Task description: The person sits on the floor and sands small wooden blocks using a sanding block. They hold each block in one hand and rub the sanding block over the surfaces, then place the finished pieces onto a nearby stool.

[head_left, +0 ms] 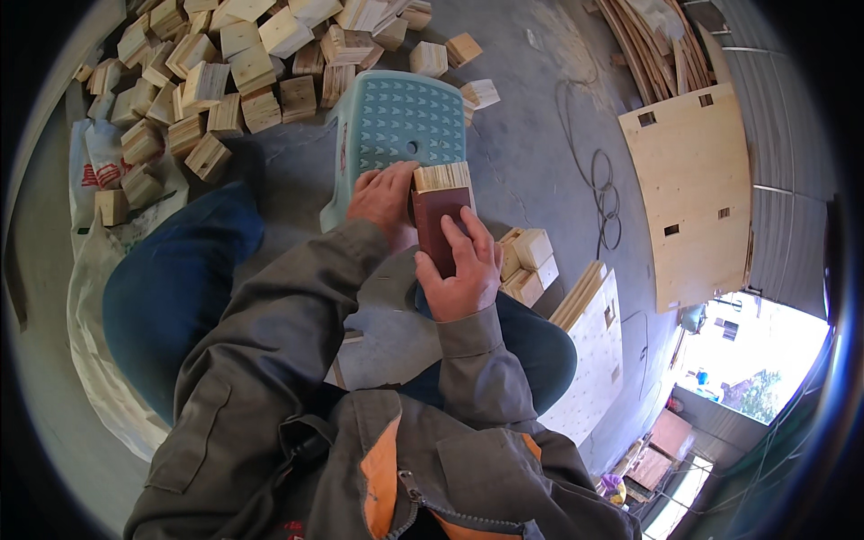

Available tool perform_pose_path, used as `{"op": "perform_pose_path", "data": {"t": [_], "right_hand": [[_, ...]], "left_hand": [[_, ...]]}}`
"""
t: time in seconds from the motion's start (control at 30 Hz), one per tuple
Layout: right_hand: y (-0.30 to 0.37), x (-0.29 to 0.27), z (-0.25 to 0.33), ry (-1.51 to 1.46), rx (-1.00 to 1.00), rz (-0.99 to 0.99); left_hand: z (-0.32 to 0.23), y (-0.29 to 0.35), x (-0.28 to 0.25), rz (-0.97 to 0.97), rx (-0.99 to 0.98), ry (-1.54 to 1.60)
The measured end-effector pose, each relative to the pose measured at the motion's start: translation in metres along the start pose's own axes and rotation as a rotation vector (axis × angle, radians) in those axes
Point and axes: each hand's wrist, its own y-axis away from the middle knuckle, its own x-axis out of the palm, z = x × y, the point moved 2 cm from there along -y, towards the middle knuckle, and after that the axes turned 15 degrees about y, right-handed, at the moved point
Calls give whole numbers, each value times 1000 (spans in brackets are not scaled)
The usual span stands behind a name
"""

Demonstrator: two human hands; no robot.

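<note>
A plywood block (441,177) with pale layered edges is at the near right corner of a pale green plastic stool (369,135). Along its near side runs a flat reddish-brown face (436,236); whether this is a separate piece I cannot tell. My left hand (387,200) is closed at the block's left side, its fingertips partly hidden. My right hand (466,270) grips from the near right, with its thumb at the left edge of the brown face and its fingers bent over it. The stool top has a raised pattern and a small round hole.
A large heap of wooden blocks (238,67) lies beyond the stool at far left, partly by a white woven sack (99,315). Several stacked blocks (531,256) stand right of my knee. Boards (688,184) lie at right, near a loose cable (601,202) on the concrete floor.
</note>
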Motion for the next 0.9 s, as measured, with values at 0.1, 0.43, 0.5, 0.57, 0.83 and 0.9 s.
{"op": "perform_pose_path", "data": {"t": [0.1, 0.43, 0.5, 0.57, 0.83, 0.9], "right_hand": [[-12, 6, -5, -2, -6, -39], [-140, 46, -99, 23, 125, -23], [-140, 35, -111, -47, 192, -24], [-124, 20, -112, -87, 151, -47], [-51, 4, -93, -546, 451, 212], [-42, 12, -96, -577, 446, 223]], "left_hand": [[-2, -1, -1, 5, -22, 15], [-19, -3, -5, 73, -55, 65], [-14, -3, -7, 69, -56, 58], [-11, 1, -5, 47, -43, 43], [-15, -2, -8, 55, -106, 34], [-16, -3, -6, 54, -89, 34]]}}
